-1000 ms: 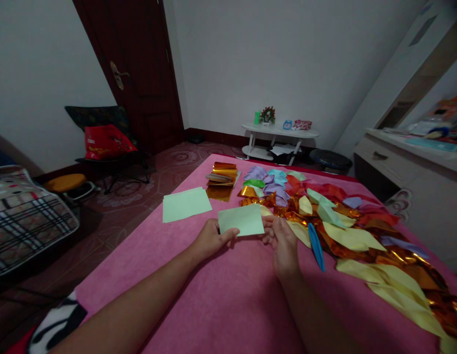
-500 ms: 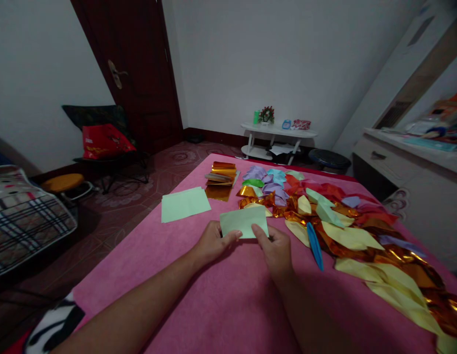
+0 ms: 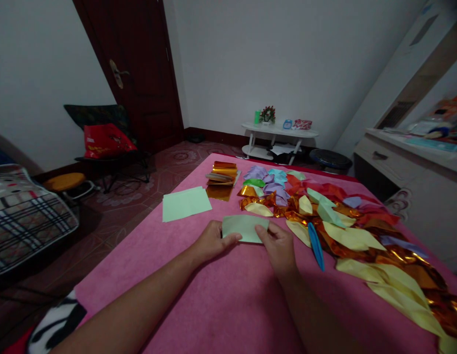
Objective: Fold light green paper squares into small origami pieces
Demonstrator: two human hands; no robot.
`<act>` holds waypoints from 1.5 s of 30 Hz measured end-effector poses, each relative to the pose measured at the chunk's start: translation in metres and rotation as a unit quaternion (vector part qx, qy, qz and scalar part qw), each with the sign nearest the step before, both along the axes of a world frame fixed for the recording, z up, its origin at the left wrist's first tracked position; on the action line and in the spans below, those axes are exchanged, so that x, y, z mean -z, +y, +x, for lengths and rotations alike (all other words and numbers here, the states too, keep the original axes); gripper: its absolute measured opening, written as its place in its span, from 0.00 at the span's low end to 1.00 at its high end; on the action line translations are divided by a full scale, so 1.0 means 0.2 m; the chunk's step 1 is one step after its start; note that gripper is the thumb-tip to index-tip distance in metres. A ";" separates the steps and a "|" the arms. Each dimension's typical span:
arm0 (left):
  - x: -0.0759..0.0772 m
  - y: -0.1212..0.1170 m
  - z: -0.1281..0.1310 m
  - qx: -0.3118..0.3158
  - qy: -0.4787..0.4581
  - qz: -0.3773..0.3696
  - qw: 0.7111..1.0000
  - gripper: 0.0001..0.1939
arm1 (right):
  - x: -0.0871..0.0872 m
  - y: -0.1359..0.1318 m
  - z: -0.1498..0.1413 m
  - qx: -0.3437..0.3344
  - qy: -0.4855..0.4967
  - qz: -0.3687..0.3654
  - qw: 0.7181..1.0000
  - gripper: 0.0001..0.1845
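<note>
A pale green folded paper (image 3: 244,227) lies flat on the pink cloth-covered table (image 3: 228,295). My left hand (image 3: 212,241) pinches its left edge, thumb on top. My right hand (image 3: 278,245) grips its right edge with thumb and fingers closed on it. Just beyond and to the right spreads a heap of folded paper shapes (image 3: 324,211) in gold, yellow, red, purple and green. A blue folded piece (image 3: 316,246) lies right of my right hand.
A flat stack of pale green sheets (image 3: 185,203) lies to the left, a pile of gold foil sheets (image 3: 221,176) farther back. Beyond the table stand a white low table (image 3: 279,133), a dark stool (image 3: 329,159), a chair with a red cushion (image 3: 105,140) and a drawer unit (image 3: 409,172).
The green paper has been lowered from a raised, tilted position to lie flatter and shorter on the cloth. My right hand shifted from its right corner onto its edge.
</note>
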State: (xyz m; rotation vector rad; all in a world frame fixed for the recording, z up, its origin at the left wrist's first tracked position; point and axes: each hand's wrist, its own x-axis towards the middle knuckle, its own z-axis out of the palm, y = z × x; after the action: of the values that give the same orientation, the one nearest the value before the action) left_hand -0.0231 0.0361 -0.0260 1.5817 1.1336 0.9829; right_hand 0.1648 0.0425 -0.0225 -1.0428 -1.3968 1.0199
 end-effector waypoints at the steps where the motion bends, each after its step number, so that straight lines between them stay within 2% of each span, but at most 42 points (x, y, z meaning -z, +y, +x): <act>1: 0.01 0.01 0.00 -0.011 -0.015 0.002 1.000 0.16 | 0.00 0.00 0.00 0.026 -0.025 0.013 0.999 0.13; 5: 0.03 0.05 0.00 -0.144 -0.098 0.044 0.984 0.14 | -0.01 0.00 0.00 0.136 -0.075 0.094 0.983 0.09; 7: 0.02 0.06 -0.01 -0.181 -0.102 0.051 0.977 0.14 | -0.02 0.00 0.00 0.154 -0.075 0.128 0.977 0.07; 8: 0.01 0.05 0.00 -0.168 -0.098 0.041 0.980 0.15 | -0.02 0.00 0.00 0.151 -0.078 0.140 0.976 0.07; 11: 0.00 0.01 0.02 -0.060 -0.102 -0.008 0.993 0.17 | 0.00 -0.01 -0.01 0.120 -0.108 0.168 0.973 0.08; 13: -0.02 -0.01 0.04 -0.005 -0.132 -0.025 0.991 0.20 | 0.02 -0.01 -0.02 0.083 -0.134 0.191 0.969 0.11; 16: -0.03 -0.03 0.06 0.026 -0.166 -0.023 0.985 0.22 | 0.03 -0.02 -0.03 0.023 -0.157 0.225 0.961 0.19; 19: -0.04 -0.03 0.05 0.022 -0.175 -0.019 0.984 0.23 | 0.03 -0.02 -0.03 0.004 -0.166 0.243 0.956 0.23; 25: -0.05 -0.01 0.03 -0.001 -0.201 -0.027 0.979 0.22 | 0.02 -0.02 -0.03 0.002 -0.171 0.254 0.952 0.25; 31: -0.07 -0.02 0.04 0.002 -0.240 -0.051 0.969 0.22 | 0.02 -0.03 -0.04 0.001 -0.164 0.248 0.955 0.24; 39: -0.03 -0.01 0.04 0.017 -0.266 -0.067 0.961 0.18 | 0.02 -0.04 -0.05 -0.006 -0.154 0.219 0.964 0.21; 42: -0.03 -0.01 0.04 0.022 -0.275 -0.068 0.959 0.16 | 0.01 -0.04 -0.05 -0.026 -0.158 0.205 0.966 0.18; 45: -0.04 -0.02 0.04 -0.004 -0.270 -0.060 0.961 0.15 | -0.01 -0.05 -0.05 -0.059 -0.170 0.198 0.964 0.18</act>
State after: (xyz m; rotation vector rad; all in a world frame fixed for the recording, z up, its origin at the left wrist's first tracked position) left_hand -0.0156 0.0331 -0.0184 1.1104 0.7983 1.2304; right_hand 0.1550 0.0316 -0.0211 -0.8653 -1.8707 0.6181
